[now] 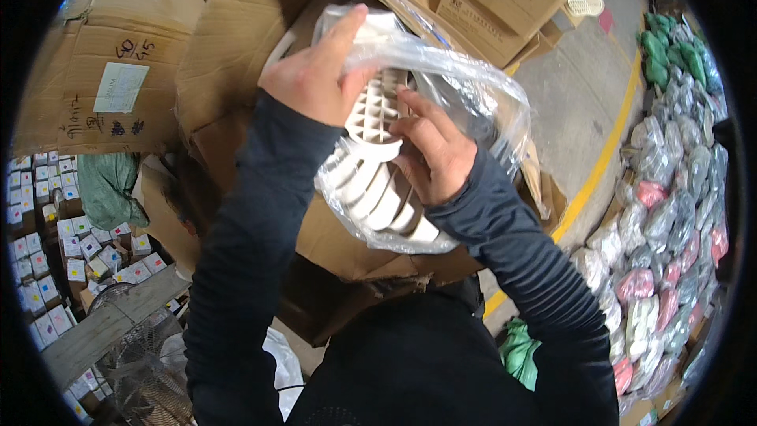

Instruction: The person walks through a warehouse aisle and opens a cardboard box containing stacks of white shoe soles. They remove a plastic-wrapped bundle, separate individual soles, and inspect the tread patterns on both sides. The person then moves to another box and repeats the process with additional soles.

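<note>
A cream-white shoe sole [374,114] with a grid of hollow cells lies tilted in front of me, above a stack of similar soles [377,193] fanned out in a clear plastic bag [497,99]. My left hand [319,71] is closed around the sole's far left side, its thumb along the edge. Bent fingers of my right hand [434,142] grip the sole's right edge near its rounded end. The bag sits in the mouth of an open cardboard box [236,39], and its loose film spreads to the right. My palms hide part of the sole.
Closed cartons [497,0] are piled at the far right of the box, another large carton [118,55] at left. Small white boxes [47,260] fill the lower left beside a wooden plank [118,319]. Many bagged soles [662,221] lie along the right, past a yellow floor line [603,166].
</note>
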Motion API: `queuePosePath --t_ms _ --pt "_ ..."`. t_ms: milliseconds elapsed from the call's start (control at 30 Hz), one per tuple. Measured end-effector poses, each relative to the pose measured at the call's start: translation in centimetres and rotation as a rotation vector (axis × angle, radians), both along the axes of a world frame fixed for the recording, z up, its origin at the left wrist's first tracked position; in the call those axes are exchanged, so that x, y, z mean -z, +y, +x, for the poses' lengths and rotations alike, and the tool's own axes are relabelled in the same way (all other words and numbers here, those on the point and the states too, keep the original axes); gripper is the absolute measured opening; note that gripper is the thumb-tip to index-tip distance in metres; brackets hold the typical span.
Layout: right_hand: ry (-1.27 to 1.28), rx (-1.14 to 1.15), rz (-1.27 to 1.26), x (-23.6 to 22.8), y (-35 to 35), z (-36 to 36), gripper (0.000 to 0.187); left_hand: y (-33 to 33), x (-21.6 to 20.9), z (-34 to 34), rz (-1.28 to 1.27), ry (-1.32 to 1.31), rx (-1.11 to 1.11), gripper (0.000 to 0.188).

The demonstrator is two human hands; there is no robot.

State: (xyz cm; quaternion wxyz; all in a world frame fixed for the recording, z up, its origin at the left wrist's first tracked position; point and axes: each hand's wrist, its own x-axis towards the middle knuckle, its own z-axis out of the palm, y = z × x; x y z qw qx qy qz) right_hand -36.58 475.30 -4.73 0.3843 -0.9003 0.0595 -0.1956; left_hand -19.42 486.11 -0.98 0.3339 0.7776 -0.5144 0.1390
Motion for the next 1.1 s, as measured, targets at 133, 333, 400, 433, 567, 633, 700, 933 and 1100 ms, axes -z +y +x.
queuePosePath --t_ms 133,333,400,433,567,633,700,933,1100 --pt "-0.137 -0.206 0.030 -0.7 -0.7 -1.9 0.029 -0.4 -0.1 0.2 -0.064 -0.036 0.019 0.055" --pt "-0.203 -0.266 -0.012 -1.0 0.7 -5.7 0.030 0.1 -0.6 -0.5 0.110 -0.035 0.014 0.057" --pt "-0.133 -0.279 0.042 -0.8 1.1 -6.3 0.033 0.1 -0.3 -0.7 0.098 -0.013 0.067 0.060" --pt "-0.129 -0.278 0.056 -0.7 1.2 -6.4 0.034 0.1 -0.2 -0.7 0.111 -0.031 0.061 0.063" --pt "-0.105 -0.278 0.055 -0.5 1.5 -6.4 0.036 0.4 0.1 -0.9 0.146 -0.023 0.047 0.065" --pt "-0.113 -0.270 0.054 -0.4 1.6 -6.3 0.034 0.7 0.1 -0.9 0.178 -0.038 0.036 0.066" --pt "-0.118 -0.263 0.038 -0.5 1.7 -6.3 0.033 0.8 0.1 -0.9 0.212 -0.041 0.018 0.067" --pt "-0.113 -0.172 0.065 -1.7 1.1 -3.1 0.036 0.6 -0.7 -0.2 0.111 -0.050 0.028 0.059" --pt "-0.086 0.090 -0.046 -0.4 0.5 3.6 0.055 1.1 -2.0 0.8 -0.035 -0.022 0.066 0.036"
